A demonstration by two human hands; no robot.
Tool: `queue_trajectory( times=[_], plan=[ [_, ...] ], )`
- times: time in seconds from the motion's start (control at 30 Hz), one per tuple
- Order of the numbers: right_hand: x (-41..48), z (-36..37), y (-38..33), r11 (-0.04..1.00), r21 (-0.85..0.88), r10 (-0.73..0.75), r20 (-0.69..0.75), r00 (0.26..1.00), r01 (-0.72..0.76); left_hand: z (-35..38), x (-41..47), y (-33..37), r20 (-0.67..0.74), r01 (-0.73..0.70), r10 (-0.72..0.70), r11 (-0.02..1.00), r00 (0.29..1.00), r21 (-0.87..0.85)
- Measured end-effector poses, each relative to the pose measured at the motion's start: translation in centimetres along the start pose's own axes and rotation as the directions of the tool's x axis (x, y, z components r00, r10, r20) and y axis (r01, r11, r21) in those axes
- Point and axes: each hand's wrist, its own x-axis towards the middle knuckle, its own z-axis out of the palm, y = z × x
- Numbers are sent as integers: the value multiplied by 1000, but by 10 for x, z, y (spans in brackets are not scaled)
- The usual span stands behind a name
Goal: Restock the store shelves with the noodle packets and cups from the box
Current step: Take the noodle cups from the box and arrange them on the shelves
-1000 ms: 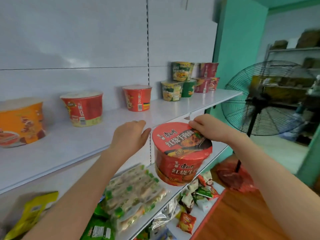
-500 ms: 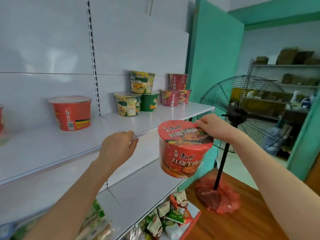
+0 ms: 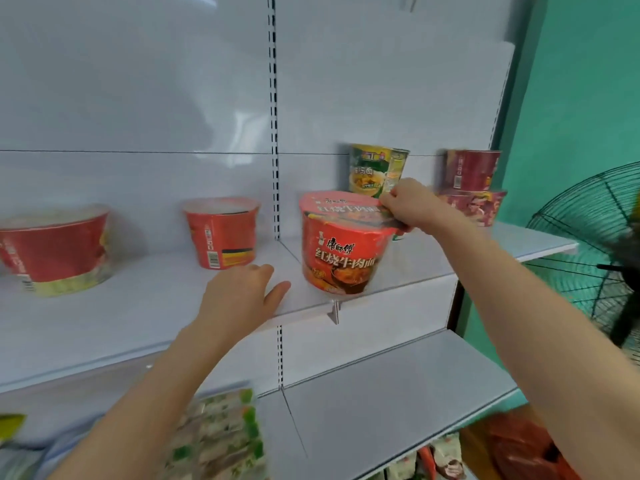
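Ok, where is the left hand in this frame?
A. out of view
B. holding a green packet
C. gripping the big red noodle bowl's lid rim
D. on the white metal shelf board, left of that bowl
D: the left hand rests open on the white metal shelf board, beside the big red noodle bowl that the right hand grips by its rim.

Head-worn camera faces the white shelf (image 3: 450, 268) closely, angled slightly downward.

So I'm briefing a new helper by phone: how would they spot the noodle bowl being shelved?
On the white upper shelf, look just right of the slotted upright. The red noodle bowl is at the front edge there. Unlike the red bowls further left, the right hand pinches its lid rim.
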Motion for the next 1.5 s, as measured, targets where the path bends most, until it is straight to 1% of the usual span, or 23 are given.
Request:
queue_trajectory(
  times=[0.07,0.13,0.2,0.3,0.4,0.47,0.5,0.53,0.57,0.6,0.63,0.67,0.7,0.73,0.77,0.8,0.87,0.97,1.13,1.37,1.5],
  plan=[
    [16,13,-7,1000,26,8,40,999,-10,6,-2,-5,-3,-16,16,999,1000,49],
    [32,24,-12,999,41,-29,54,998,27,10,-6,-7,-13,6,-6,1000,1000,21],
    [46,36,-20,999,32,-37,90,995,34,16,-8,-9,-26,31,-30,999,999,29],
    [62,52,-26,1000,18,-17,156,988,15,21,-9,-11,38,63,-65,997,997,40],
    [75,60,-24,997,75,-42,195,980,28,21,-11,-10,33,70,-72,996,997,47],
    [79,60,-22,996,62,-81,187,979,70,20,-11,-9,30,76,-77,996,997,49],
    [78,58,-20,990,-3,-137,134,982,138,20,-11,-8,35,80,-82,995,996,52],
    [74,57,-17,969,-98,-224,49,973,228,19,-10,-7,42,84,-86,995,995,58],
    [67,55,-16,933,-143,-336,-21,942,330,18,-10,-7,45,81,-84,994,995,67],
    [57,55,-15,890,-120,-446,-26,895,440,17,-11,-6,47,78,-82,994,996,74],
    [44,55,-14,837,-65,-543,26,839,544,16,-11,-6,55,80,-84,994,995,77],
    [36,58,-12,783,-54,-612,112,783,620,15,-12,-6,65,85,-89,994,994,74],
    [31,62,-10,737,-107,-645,188,741,668,15,-12,-5,67,88,-93,994,993,69],
    [32,67,-7,699,-180,-656,226,721,692,14,-12,-5,67,95,-99,993,993,64],
    [36,71,-6,678,-217,-664,228,712,702,13,-12,-5,67,99,-103,993,992,62],
    [39,74,-6,677,-211,-670,220,709,705,13,-12,-4,71,102,-106,993,992,63],
    [44,78,-9,688,-152,-678,211,704,709,11,-12,-2,75,105,-110,992,991,64],
    [50,83,-15,705,-126,-670,203,714,698,11,-12,-2,70,119,-123,991,990,69],
    [60,92,-20,737,-81,-647,202,735,671,8,-10,-1,102,134,-141,988,985,73],
    [81,112,-30,751,-103,-631,180,755,652,7,-11,0,107,149,-155,987,982,58],
    [89,122,-37,778,-110,-593,199,781,619,7,-11,1,124,146,-154,987,980,72]
  ],
)
